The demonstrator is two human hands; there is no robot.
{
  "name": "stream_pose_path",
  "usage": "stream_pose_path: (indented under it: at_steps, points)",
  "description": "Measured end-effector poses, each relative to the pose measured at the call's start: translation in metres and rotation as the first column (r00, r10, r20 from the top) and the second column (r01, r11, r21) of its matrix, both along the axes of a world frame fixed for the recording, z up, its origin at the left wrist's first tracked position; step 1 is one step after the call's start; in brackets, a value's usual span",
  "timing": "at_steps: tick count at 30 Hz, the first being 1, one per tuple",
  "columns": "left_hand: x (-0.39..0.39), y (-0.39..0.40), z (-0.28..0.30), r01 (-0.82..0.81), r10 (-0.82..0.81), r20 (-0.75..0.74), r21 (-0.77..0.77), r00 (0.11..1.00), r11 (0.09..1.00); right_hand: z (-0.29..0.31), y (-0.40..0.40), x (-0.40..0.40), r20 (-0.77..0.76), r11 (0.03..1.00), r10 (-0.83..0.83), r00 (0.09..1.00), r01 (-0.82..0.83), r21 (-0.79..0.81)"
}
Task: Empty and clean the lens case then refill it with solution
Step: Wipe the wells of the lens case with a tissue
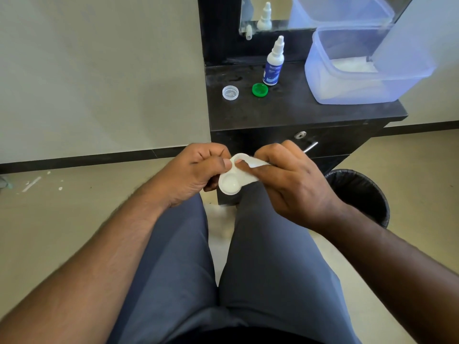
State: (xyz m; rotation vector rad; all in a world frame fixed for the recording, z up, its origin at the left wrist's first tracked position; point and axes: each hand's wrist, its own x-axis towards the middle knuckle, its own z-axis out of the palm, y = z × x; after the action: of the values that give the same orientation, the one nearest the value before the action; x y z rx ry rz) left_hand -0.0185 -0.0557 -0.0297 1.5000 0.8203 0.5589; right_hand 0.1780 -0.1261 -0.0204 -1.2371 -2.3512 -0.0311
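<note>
Head view: both hands hold the lens case (229, 181) above the lap, in front of the black desk (298, 112).
Far well of the case is hidden under a white tissue (250, 167) pinched by the right hand (290, 180); the near well shows bare. Left hand (196, 170) curls round the case's edge, thumb on top. Solution bottle (273, 63) stands mid-desk, its label too blurred to read; green cap (260, 89) and clear cap (230, 92) lie near the desk's left edge. A plastic tub (360, 70) fills the right corner, partly cut off.

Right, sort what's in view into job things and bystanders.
Job: lens case, tissue, left hand, right hand, solution bottle, green cap, clear cap.
Lying about: plastic tub, bin, mirror.
</note>
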Motion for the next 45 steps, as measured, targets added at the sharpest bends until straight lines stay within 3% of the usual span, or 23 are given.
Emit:
stream_pose_path:
  at_steps: [3,5,8,10,12,15,19,22,24,27,29,31,33,37,41,45]
  points:
    - [0.001,0.000,0.002,0.003,-0.003,0.024,0.006,1.000,1.000,-0.002,0.000,0.001,-0.005,1.000,0.004,1.000,-0.005,-0.019]
    - [0.002,0.000,0.002,-0.013,0.012,0.040,0.017,0.999,1.000,-0.006,-0.001,-0.004,-0.129,0.996,-0.047,0.991,0.036,-0.084]
    - [0.004,-0.001,0.003,-0.043,0.040,0.069,0.041,0.997,0.998,-0.009,-0.005,-0.014,-0.401,0.964,-0.161,0.902,0.057,-0.259]
    - [0.004,-0.001,0.002,-0.074,0.071,0.075,0.033,0.995,0.997,-0.011,-0.006,-0.017,-0.418,0.960,-0.163,0.894,0.045,-0.278]
    - [0.003,-0.001,0.002,-0.083,0.083,0.086,-0.006,0.993,0.997,-0.010,-0.003,-0.013,-0.313,0.975,-0.101,0.945,0.031,-0.219]
    - [-0.002,0.000,0.001,-0.044,0.049,0.065,-0.070,0.997,0.997,-0.001,0.008,0.001,-0.033,0.992,0.081,0.996,-0.084,-0.093]
    - [-0.004,0.001,-0.002,0.068,-0.067,0.012,-0.134,0.998,0.989,0.026,0.028,0.023,0.372,0.938,0.314,0.874,-0.347,0.024]
    - [0.000,0.000,-0.002,0.091,-0.096,-0.027,-0.142,0.995,0.986,0.036,0.036,0.027,0.468,0.905,0.357,0.808,-0.424,0.042]
    - [0.002,-0.001,-0.002,0.066,-0.071,-0.038,-0.121,0.997,0.990,0.035,0.033,0.025,0.312,0.935,0.329,0.891,-0.354,0.026]
    - [0.003,-0.002,-0.004,0.044,-0.047,-0.033,-0.107,0.998,0.993,0.026,0.020,0.025,-0.137,0.965,0.170,0.976,-0.193,-0.180]
    - [0.002,-0.002,-0.005,0.036,-0.039,-0.027,-0.105,0.999,0.994,0.016,0.009,0.021,-0.395,0.938,-0.038,0.918,-0.104,-0.331]
    - [0.002,-0.002,-0.005,0.045,-0.048,-0.021,-0.108,0.999,0.993,0.005,0.004,0.013,-0.510,0.922,-0.212,0.834,-0.002,-0.386]
    - [0.003,-0.002,-0.006,0.048,-0.050,-0.021,-0.104,0.999,0.993,-0.003,0.002,0.004,-0.501,0.933,-0.270,0.822,0.096,-0.346]
    - [0.004,-0.002,-0.005,0.018,-0.021,-0.035,-0.088,0.999,0.996,-0.008,-0.001,0.001,-0.421,0.981,-0.180,0.889,0.129,-0.147]
    - [0.005,-0.001,-0.003,0.007,-0.010,-0.059,-0.058,0.998,0.998,-0.003,0.000,0.001,-0.456,0.966,-0.197,0.868,0.092,-0.242]
    - [0.006,-0.002,-0.001,0.040,-0.043,-0.055,-0.061,0.998,0.997,0.001,0.011,0.007,-0.337,0.983,-0.085,0.938,0.024,-0.183]
